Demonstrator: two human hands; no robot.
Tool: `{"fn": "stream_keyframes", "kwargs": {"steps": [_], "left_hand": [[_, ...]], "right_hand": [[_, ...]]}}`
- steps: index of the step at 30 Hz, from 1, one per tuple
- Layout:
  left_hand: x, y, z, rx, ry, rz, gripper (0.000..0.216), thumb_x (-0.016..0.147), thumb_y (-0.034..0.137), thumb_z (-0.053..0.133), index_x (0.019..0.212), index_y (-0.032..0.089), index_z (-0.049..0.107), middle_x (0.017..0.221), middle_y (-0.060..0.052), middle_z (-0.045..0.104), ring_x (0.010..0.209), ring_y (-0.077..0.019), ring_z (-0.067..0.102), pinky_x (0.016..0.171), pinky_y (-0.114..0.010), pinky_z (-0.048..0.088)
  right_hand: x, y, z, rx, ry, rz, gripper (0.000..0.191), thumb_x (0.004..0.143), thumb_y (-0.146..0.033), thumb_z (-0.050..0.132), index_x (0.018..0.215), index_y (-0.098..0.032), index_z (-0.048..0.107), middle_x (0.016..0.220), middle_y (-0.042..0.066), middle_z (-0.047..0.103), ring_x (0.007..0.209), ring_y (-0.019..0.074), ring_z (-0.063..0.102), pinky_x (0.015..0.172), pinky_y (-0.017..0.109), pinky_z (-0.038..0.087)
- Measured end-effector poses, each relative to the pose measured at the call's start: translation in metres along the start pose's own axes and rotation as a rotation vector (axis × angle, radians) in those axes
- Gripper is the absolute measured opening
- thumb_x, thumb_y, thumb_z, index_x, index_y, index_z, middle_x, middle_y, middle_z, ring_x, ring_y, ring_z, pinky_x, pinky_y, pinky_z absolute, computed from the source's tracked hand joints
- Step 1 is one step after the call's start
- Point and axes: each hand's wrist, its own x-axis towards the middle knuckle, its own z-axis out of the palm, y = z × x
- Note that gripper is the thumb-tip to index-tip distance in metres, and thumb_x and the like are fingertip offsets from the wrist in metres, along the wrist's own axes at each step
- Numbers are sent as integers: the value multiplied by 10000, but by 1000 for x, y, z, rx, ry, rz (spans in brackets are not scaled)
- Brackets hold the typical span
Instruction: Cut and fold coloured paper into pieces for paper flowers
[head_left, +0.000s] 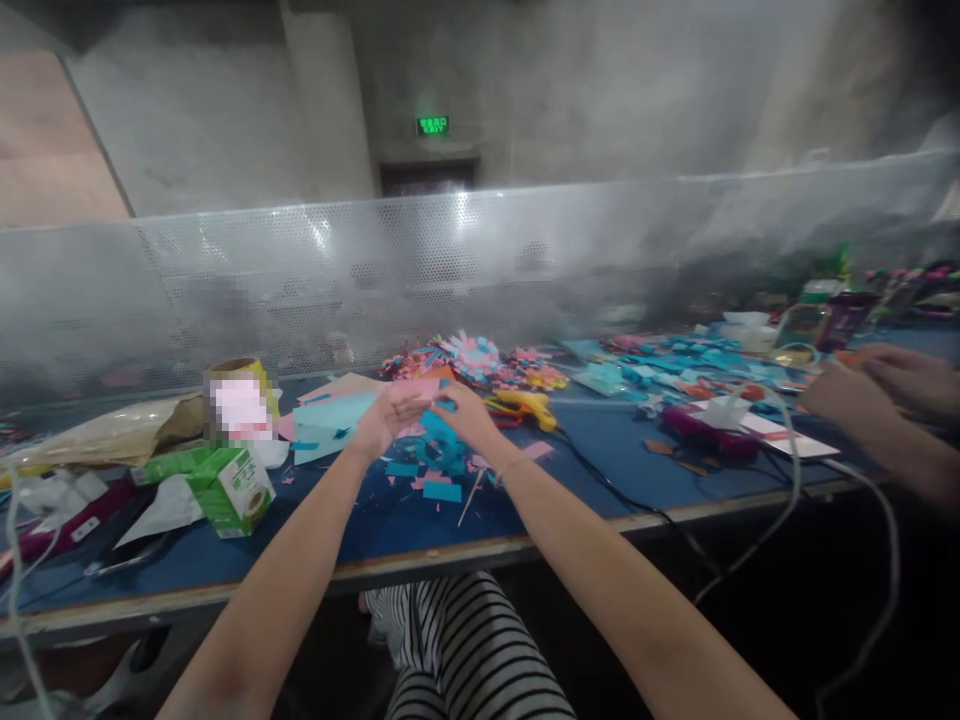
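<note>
A strip of pink paper [424,388] is held up above the blue table, between my two hands. My left hand [388,418] is closed on its left part, thumb and fingers along the lower side. At the paper's right end, the fingertips of my right hand [463,412] are pinched together; the exact grip is small and blurred. Just beneath lie curled blue paper pieces [444,450], a flat blue rectangle [442,491] and a thin stick [470,498]. A yellow glue gun [526,408] rests to the right of my right hand. Light blue sheets [330,418] lie left of my left hand.
Behind my hands is a pile of paper flowers [474,355]. A green box [231,492] and a yellow roll [262,385] stand at left. Cut blue paper [675,365] and a purple tissue pack [709,432] lie right. A co-worker's hands [874,390] work farther right.
</note>
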Motion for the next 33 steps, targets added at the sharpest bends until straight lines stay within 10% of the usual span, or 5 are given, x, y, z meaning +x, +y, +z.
{"fn": "stream_keyframes", "kwargs": {"steps": [33], "left_hand": [[-7, 7, 10, -121, -157, -251, 701, 767, 569, 190, 931, 28, 604, 879, -233, 637, 995, -299, 544, 887, -433, 336]], "right_hand": [[-1, -10, -3, 206, -37, 216, 129, 730, -297, 406, 710, -182, 461, 733, 25, 518, 711, 142, 484, 688, 275, 388]]}}
